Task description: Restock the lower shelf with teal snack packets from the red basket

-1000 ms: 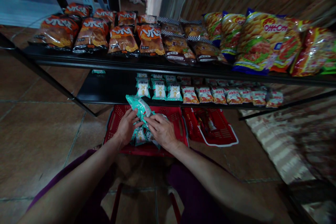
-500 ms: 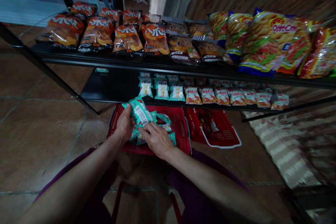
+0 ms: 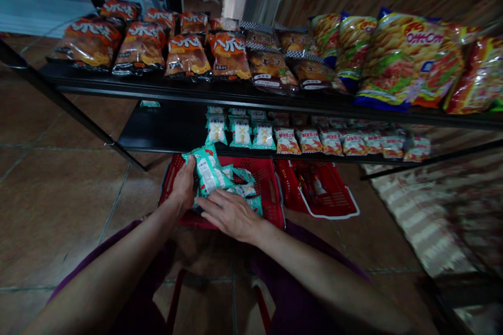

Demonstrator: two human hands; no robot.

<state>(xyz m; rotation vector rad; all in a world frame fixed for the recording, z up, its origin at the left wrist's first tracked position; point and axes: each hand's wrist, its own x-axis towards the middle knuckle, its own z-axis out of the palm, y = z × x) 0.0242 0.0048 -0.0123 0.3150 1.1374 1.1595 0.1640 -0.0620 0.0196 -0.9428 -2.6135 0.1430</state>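
My left hand point(image 3: 184, 183) is closed on the left edge of a green-and-white snack packet point(image 3: 209, 168), thumb on top. The packet is tilted above a red shopping basket point(image 3: 270, 180), its printed back facing up. My right hand point(image 3: 232, 215) is by the packet's lower end, its fingers stretched to the left; whether they touch the packet I cannot tell. More green packets point(image 3: 247, 189) lie loosely in the basket beneath and beside my hands. The basket stands on the floor between my knees and the shelf.
A black rack's lower shelf point(image 3: 163, 128) bears upright green packets point(image 3: 240, 132) and orange-white packets point(image 3: 310, 140). Its upper shelf carries orange chip bags point(image 3: 141, 47), brown bags point(image 3: 273, 69) and large yellow bags point(image 3: 401, 63). A second red basket point(image 3: 341, 188) with a white handle stands to the right.
My right hand's fingers have slid left and slightly down along the packet's lower end. The packet in my left hand has tipped a little more upright. The camera view has shifted slightly.
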